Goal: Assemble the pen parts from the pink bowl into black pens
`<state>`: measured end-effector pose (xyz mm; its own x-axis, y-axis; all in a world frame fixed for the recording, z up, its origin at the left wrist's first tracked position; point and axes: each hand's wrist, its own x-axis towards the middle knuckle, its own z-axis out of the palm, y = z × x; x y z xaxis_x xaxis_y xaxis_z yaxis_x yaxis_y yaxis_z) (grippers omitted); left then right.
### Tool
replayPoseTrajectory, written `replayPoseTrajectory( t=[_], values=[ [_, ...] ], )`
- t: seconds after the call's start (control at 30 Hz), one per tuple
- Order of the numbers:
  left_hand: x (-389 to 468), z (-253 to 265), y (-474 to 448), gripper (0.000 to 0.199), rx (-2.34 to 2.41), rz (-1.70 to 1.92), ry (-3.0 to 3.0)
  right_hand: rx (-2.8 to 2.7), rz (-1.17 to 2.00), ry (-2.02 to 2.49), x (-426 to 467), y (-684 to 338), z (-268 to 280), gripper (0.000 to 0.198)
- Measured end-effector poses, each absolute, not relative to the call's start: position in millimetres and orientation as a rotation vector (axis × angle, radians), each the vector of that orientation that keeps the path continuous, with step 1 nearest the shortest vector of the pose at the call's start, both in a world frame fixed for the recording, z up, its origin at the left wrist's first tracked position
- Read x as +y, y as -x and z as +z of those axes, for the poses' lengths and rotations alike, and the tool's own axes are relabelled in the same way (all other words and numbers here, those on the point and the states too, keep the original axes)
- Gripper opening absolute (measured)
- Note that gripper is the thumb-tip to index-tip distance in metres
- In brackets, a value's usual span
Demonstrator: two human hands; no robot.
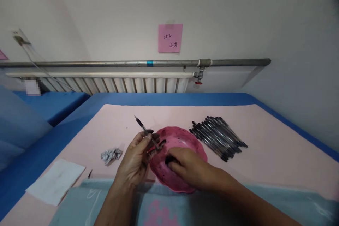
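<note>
My left hand (pixel 136 157) is closed round a pen (pixel 144 129) with a clear barrel and black grip. Its bare tip points up and to the left. The fingers of this hand look dark-stained and hang over the left side of a pink plate (pixel 182 180) with a wavy rim. Over the middle of the plate, my right hand (pixel 186 164) is closed, its fingertips at something small and black that I cannot make out. Dark specks and smears mark the plate. Right of it, several capped black pens (pixel 217 137) lie side by side in a slanted row.
A crumpled tissue (pixel 111 156) and a folded white sheet (pixel 56 180) lie on the left. Near the sheet is a small dark pointed piece (pixel 90 173). A blue-green cloth (pixel 79 197) covers the near edge. A radiator (pixel 132 84) and pipe run along the wall behind.
</note>
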<state>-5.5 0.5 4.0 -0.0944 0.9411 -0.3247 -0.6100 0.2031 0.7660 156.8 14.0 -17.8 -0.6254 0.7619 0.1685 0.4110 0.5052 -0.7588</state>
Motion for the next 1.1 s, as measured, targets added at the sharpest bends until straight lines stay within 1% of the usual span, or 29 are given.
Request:
replayPoseTrajectory(
  t=[0.13, 0.23, 0.5, 0.73, 0.8, 0.97, 1.1],
  values=[
    [-0.3, 2.8, 1.5, 0.017, 0.927, 1.404, -0.429, -1.843, 1.225, 1.066, 15.1, -150.2, -4.8, 0.012],
    [-2.0, 3.6, -2.5, 0.016, 0.900, 1.388, -0.455, -1.708, 1.302, 1.077, 14.0, -147.1, -3.8, 0.011],
    [-3.0, 3.7, -4.6, 0.019, 0.921, 1.397, -0.529, -1.634, 1.270, 1.031, 12.4, -146.7, -7.3, 0.010],
    [-3.0, 0.1, -5.8, 0.020, 0.939, 1.412, -0.588, -1.781, 0.958, 1.045, 10.6, -148.2, -6.1, 0.010],
    [-2.5, -1.2, -5.4, 0.019, 0.941, 1.414, -0.586, -1.774, 0.961, 1.035, 10.5, -147.9, -5.1, 0.008],
    [-1.2, -5.7, -4.5, 0.019, 0.946, 1.423, -0.571, -1.585, 1.304, 1.025, 10.6, -147.1, -2.8, 0.003],
    [0.1, -10.0, -6.2, 0.015, 0.909, 1.450, -0.608, -1.481, 1.481, 1.023, 14.4, -149.1, -6.1, 0.007]
  ],
)
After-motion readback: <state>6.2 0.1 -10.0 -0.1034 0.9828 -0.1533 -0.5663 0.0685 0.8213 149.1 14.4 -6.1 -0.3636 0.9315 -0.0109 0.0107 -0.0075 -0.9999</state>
